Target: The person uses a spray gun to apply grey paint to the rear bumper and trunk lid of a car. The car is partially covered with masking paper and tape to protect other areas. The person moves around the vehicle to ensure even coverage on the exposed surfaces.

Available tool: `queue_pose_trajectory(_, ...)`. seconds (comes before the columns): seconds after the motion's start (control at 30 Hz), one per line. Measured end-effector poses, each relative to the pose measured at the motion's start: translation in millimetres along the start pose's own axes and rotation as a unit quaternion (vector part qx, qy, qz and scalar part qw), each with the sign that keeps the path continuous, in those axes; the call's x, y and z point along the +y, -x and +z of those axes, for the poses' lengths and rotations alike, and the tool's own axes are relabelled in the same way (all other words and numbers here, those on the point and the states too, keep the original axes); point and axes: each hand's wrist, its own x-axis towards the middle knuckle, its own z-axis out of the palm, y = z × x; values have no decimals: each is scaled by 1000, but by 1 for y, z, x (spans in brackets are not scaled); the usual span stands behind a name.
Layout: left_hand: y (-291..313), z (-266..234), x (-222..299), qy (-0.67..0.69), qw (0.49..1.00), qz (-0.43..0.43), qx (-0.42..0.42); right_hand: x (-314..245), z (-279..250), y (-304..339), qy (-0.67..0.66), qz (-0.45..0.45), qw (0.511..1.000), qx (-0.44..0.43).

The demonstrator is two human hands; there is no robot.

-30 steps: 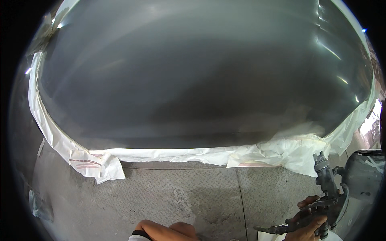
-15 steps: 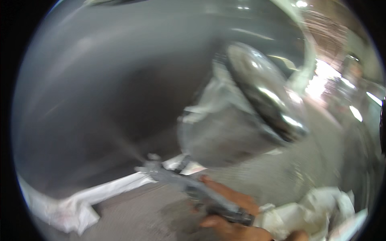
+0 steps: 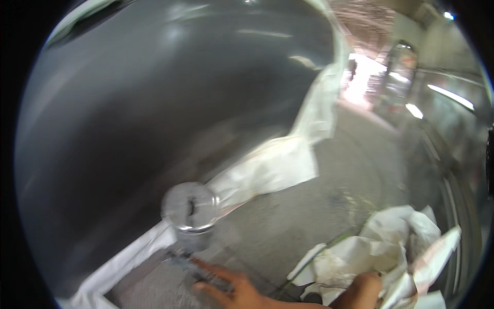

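Note:
My right hand (image 3: 234, 288) grips a paint spray gun (image 3: 180, 255), its fingers wrapped round the handle. The gun's metal cup (image 3: 193, 238) has a round silver lid (image 3: 188, 206), which faces me and hides most of the nozzle end. Beyond it curves a large, glossy dark grey vehicle panel (image 3: 170, 118); the gun is close to its lower edge. White masking paper (image 3: 267, 167) runs along that edge and up the right side. My left hand cannot be made out.
Crumpled white paper (image 3: 381, 242) lies at the lower right, beside a bare rounded body part (image 3: 365, 288). Grey floor (image 3: 355, 154) stretches between the panel and a shiny dark vehicle side (image 3: 442, 129) on the right. Bright light shows at the back right.
The spray gun has moved left and lower, away from the right side of the panel. Its cup lid now turns toward me. The faint mist at the nozzle no longer shows. The view has shifted.

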Motion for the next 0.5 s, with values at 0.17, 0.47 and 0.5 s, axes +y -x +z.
queue_pose_trajectory(0.17, 12, 13, -5, -15, 1000, -14, -17, 9, -19, 11, 42, 75, 994, 72)
queue_pose_trajectory(0.47, 18, 27, -5, -68, 997, -22, 30, 6, -51, -5, 71, 113, 925, 356)
queue_pose_trajectory(0.5, 16, 33, -10, -65, 996, 4, 59, 9, -49, -3, 68, 118, 929, 345)
